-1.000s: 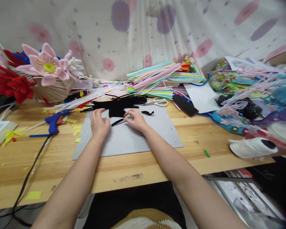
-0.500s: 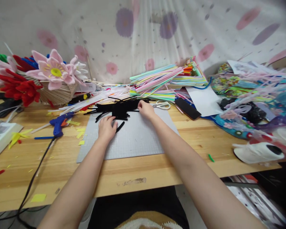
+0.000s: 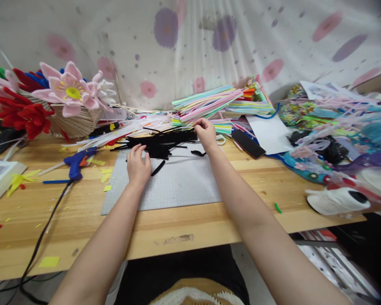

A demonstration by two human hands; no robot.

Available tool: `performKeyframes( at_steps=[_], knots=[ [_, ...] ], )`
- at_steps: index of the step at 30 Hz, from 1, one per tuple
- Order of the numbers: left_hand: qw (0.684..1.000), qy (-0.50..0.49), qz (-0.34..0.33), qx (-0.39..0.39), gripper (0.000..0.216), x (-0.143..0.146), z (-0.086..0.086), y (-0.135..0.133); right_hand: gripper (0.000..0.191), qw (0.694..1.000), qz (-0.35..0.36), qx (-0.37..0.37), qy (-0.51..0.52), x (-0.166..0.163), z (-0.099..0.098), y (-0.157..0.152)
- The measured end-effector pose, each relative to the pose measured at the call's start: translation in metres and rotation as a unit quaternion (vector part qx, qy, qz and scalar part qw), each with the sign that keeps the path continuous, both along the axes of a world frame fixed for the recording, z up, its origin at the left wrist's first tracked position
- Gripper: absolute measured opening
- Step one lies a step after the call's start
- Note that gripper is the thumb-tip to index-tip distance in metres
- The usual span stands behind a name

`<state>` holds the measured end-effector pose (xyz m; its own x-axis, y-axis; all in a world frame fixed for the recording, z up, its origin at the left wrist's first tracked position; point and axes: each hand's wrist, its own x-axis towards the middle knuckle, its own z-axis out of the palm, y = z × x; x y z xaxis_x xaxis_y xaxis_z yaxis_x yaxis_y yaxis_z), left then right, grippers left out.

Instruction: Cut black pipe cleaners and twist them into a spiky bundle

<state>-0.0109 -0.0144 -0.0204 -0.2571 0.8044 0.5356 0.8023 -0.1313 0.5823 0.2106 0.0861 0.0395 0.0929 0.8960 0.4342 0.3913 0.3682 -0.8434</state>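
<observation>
A heap of black pipe cleaners (image 3: 160,142) lies at the far edge of a grey cutting mat (image 3: 178,182). My left hand (image 3: 137,163) rests on the mat just below the heap, fingers loosely bent, beside a short black piece (image 3: 158,168). My right hand (image 3: 205,132) is raised over the right end of the heap, fingers curled as if pinching black strands. A small curved black bit (image 3: 198,153) lies on the mat under that hand. Scissors (image 3: 221,140) peek out just behind my right wrist.
A blue glue gun (image 3: 76,161) with its cable lies left of the mat. Felt flowers in a basket (image 3: 70,120) stand far left. Pastel pipe cleaner bundles (image 3: 219,106), a phone (image 3: 249,144), paper (image 3: 269,131) and a craft pile (image 3: 336,127) crowd the back and right.
My right hand went from the mat's middle up to the right end of the black heap and lifted there. My left hand stayed near the short black piece.
</observation>
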Motion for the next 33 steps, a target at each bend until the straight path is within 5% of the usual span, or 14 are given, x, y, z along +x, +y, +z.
performKeyframes(
  at_steps=[5, 9, 13, 16, 19, 23, 33],
  knots=[
    [0.992, -0.037, -0.115, 0.035, 0.033, 0.013, 0.012, -0.008, 0.011, 0.995, 0.081, -0.025, 0.059, -0.021, -0.005, -0.014],
    [0.972, -0.160, -0.154, -0.072, 0.037, 0.015, 0.012, -0.011, 0.010, 0.984, 0.150, -0.056, 0.081, -0.030, -0.013, -0.022],
    [0.895, -0.268, -0.243, -0.260, 0.027, 0.010, 0.016, -0.016, 0.015, 0.977, 0.155, -0.068, 0.128, -0.032, -0.024, -0.029],
    [0.810, -0.418, -0.278, -0.304, 0.028, 0.008, 0.023, -0.018, 0.025, 0.966, 0.188, -0.101, 0.148, -0.035, -0.036, -0.038],
    [0.758, -0.557, -0.253, -0.228, 0.029, 0.010, 0.025, -0.017, 0.027, 0.951, 0.213, -0.163, 0.152, -0.043, -0.048, -0.051],
    [0.734, -0.635, -0.197, -0.140, 0.024, 0.014, 0.019, -0.012, 0.024, 0.927, 0.285, -0.206, 0.130, -0.059, -0.054, -0.069],
    [0.697, -0.674, -0.166, -0.180, 0.013, 0.020, 0.020, -0.011, 0.024, 0.913, 0.339, -0.208, 0.094, -0.074, -0.064, -0.077]
  ],
)
